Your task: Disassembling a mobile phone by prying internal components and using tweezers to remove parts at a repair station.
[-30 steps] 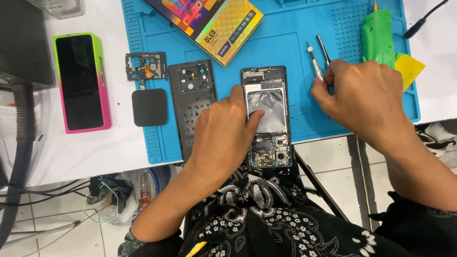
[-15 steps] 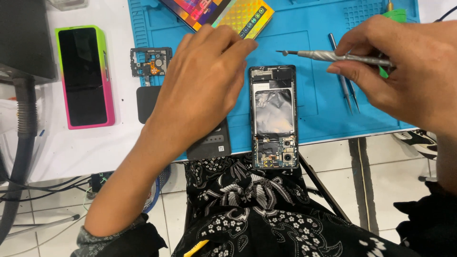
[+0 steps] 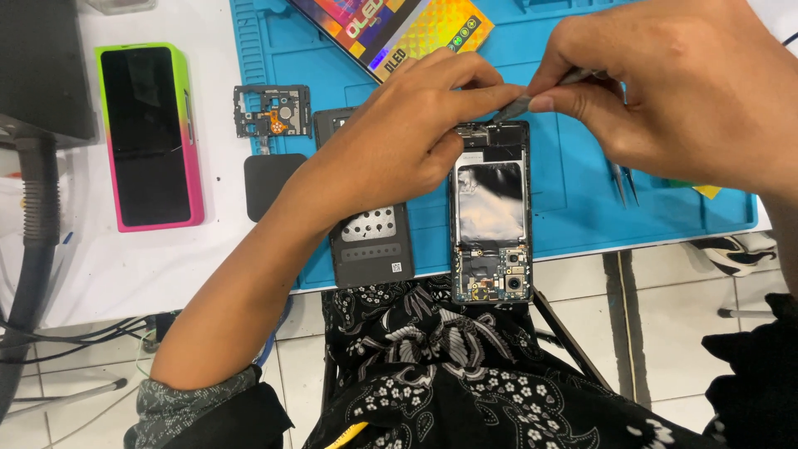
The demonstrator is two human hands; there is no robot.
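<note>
Two hands meet over the top end of an opened phone (image 3: 490, 212) that lies lengthwise on a blue work mat (image 3: 573, 216), its lower end with the camera modules hanging past the near edge of the table (image 3: 116, 266). The left hand (image 3: 407, 141) rests with curled fingers at the phone's upper left corner, its index finger stretched toward the right hand (image 3: 673, 91). That right hand is pinched shut on a slim metal tool (image 3: 532, 98), whose tip points down at the phone's top edge; the left fingertip touches or nearly touches the tool. Just left of the phone lies a dark back cover (image 3: 370, 249), partly under the left wrist. Further left sit a small frame part (image 3: 272, 111), a black square pad (image 3: 273, 183), and a pink-and-green phone (image 3: 150, 137). Tweezers (image 3: 623, 185) lie right of the opened phone.
</note>
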